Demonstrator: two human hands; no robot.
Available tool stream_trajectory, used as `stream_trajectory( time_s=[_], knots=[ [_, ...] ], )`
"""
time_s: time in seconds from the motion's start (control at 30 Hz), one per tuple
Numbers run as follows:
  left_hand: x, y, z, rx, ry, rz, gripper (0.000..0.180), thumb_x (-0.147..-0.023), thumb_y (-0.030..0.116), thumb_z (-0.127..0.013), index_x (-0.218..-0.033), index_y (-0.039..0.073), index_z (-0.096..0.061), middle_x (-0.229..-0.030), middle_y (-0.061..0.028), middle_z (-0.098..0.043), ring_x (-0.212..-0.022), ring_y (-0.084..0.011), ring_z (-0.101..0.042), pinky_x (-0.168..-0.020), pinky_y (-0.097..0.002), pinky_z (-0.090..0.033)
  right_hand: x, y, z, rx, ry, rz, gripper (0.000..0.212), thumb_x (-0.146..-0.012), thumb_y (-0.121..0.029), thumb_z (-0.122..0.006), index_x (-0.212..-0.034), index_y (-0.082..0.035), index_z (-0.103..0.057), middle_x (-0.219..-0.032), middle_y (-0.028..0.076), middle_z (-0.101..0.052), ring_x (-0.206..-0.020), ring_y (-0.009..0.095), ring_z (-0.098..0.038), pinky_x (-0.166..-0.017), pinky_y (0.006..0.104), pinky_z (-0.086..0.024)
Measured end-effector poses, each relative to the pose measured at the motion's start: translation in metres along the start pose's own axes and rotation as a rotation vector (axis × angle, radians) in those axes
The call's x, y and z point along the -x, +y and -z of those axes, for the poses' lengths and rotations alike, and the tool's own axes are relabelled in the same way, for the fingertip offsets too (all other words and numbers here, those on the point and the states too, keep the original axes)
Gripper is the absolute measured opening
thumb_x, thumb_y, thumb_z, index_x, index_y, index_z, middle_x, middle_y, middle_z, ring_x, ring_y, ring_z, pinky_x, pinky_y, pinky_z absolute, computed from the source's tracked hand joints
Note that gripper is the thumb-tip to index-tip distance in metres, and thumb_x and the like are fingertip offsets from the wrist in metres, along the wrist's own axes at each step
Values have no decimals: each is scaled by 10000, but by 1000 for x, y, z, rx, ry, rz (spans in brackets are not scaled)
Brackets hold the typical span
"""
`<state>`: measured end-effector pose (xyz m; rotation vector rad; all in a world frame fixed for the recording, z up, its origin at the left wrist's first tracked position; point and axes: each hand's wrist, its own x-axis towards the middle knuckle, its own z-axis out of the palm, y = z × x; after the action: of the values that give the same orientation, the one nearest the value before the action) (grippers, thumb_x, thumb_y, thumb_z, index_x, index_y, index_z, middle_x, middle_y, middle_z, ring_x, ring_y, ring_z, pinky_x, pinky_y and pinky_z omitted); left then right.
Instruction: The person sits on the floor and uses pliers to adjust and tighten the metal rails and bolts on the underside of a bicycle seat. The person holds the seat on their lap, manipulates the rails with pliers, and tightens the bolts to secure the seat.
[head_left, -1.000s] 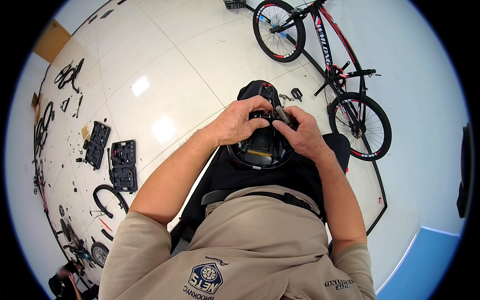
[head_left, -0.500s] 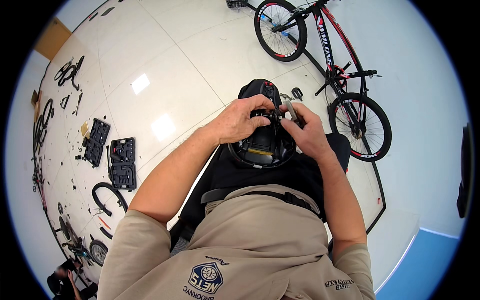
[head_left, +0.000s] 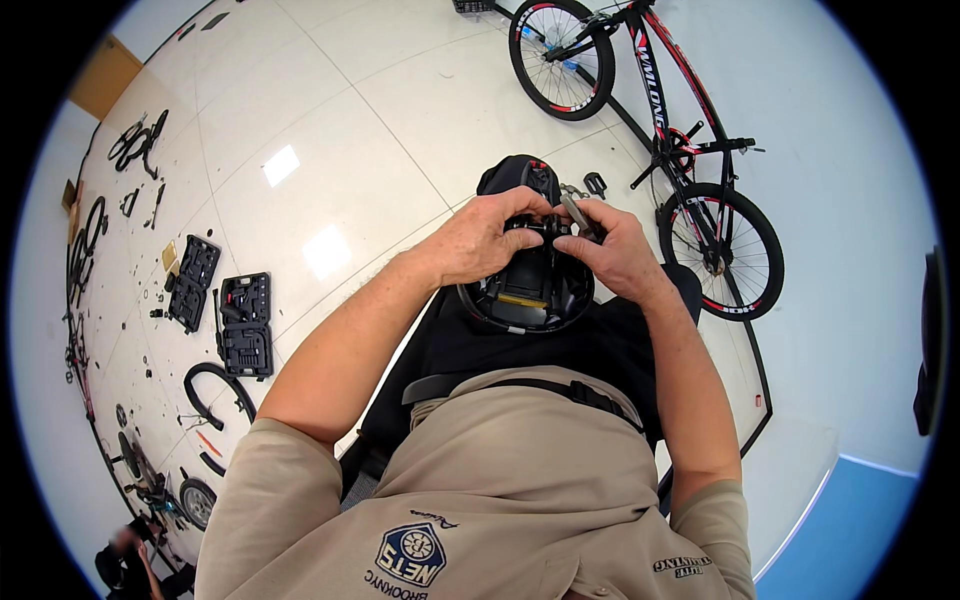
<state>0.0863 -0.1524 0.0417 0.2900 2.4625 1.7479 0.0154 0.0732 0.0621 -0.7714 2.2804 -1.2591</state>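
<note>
A black bicycle helmet rests upside down on my lap, its padded inside facing up. My left hand grips the helmet's far rim from the left, fingers curled over the edge. My right hand holds the far rim from the right and pinches a small grey strap piece between thumb and fingers. The two hands almost touch above the helmet's far end.
A red and black bicycle stands upside-down on the white tiled floor ahead to the right. Two open black tool cases lie at the left, with tyres, chains and small parts scattered along the left edge. A black mat lies under me.
My hands have shifted slightly on the helmet's far rim; the right fingers now pinch the strap piece higher up. The helmet stays on my lap.
</note>
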Motion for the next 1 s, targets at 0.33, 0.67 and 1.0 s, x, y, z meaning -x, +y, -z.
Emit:
stream_trajectory(
  time_s=[0.33, 0.67, 1.0],
  knots=[
    [-1, 4, 0, -75, -30, 6, 343, -979, 80, -678, -1317, 53, -630, -1220, -135, -715, -1161, -281, -676, -1019, -386, -526, 0, 3, 8, -59, -46, -102, 288, -926, -156, -759, -1160, 11, -734, -916, 32, -716, -840, 95, -627, -798, 277, -520],
    [0, 3, 0, -82, -12, -15, 333, -990, 104, -677, -1318, 72, -634, -1198, -133, -722, -1137, -284, -681, -997, -385, -530, 6, 10, 2, -229, 38, -58, 251, -892, -77, -772, -1119, 20, -727, -893, 12, -712, -819, 68, -618, -746, 247, -507],
    [0, 4, 1, -110, -40, 0, 336, -980, 118, -701, -1313, 97, -663, -1150, -126, -737, -1042, -254, -699, -936, -369, -554, 10, 13, -9, -209, 120, -58, 161, -924, -71, -761, -1047, 22, -712, -873, -3, -703, -774, 42, -585, -700, 221, -479]
  ],
)
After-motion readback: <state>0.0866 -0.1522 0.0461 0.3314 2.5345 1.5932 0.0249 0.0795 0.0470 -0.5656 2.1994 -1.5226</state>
